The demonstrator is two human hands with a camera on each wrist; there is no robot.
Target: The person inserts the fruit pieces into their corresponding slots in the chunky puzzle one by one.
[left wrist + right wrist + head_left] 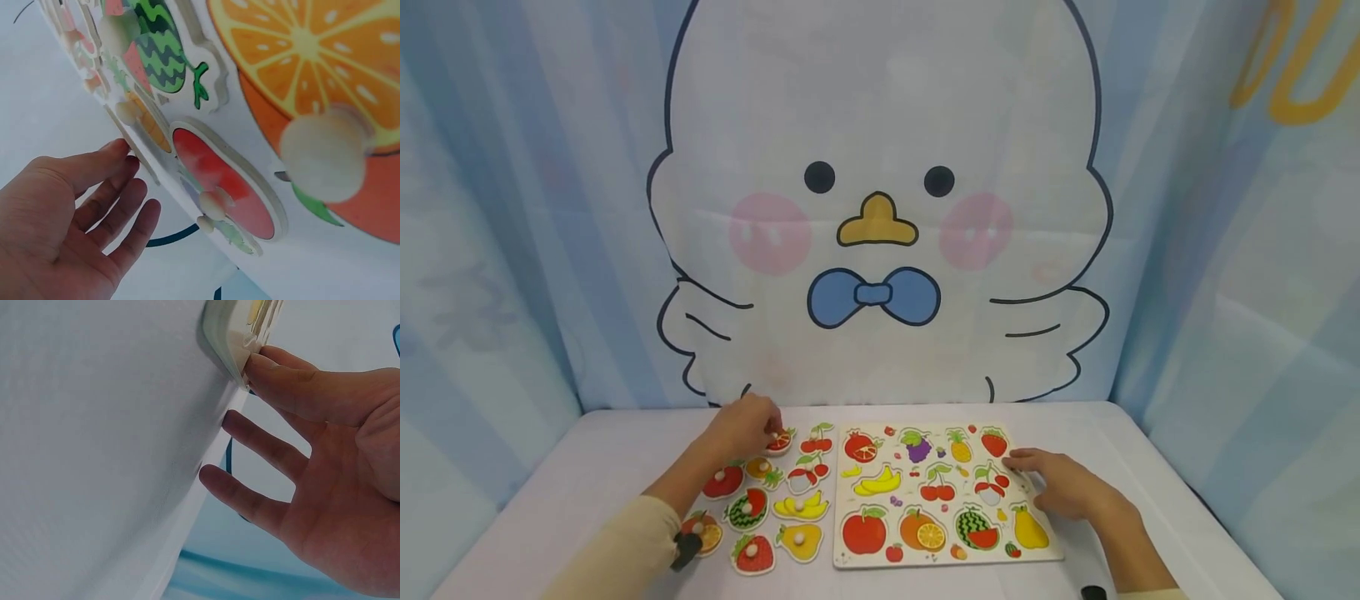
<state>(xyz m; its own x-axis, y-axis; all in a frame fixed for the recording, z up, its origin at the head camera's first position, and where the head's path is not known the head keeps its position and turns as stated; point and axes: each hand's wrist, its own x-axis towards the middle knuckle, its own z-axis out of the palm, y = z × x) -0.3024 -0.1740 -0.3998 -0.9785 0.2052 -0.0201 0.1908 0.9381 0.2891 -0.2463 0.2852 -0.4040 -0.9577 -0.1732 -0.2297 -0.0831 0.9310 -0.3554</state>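
Note:
My left hand (747, 425) pinches the pomegranate puzzle piece (784, 442) with thumb and forefinger at the back of a group of wooden fruit pieces. In the left wrist view that piece is almost edge-on and the left hand's (81, 212) other fingers are spread behind the thumb. To the right lies the pale fruit puzzle board (917, 557), printed with matching fruits. My right hand (1063, 483) rests at the board's right edge with straight fingers. In the right wrist view the thumb and forefinger of the right hand (312, 444) touch the board's corner (222, 337), the other fingers apart.
Left of the board lie several knobbed pieces: cherries (817, 445), pineapple (763, 468), apple (724, 480), watermelon (747, 518), bananas (790, 510), orange (709, 537), strawberry (758, 563), pear (801, 533). The white table (1165, 467) ends at a printed cloth backdrop (880, 108).

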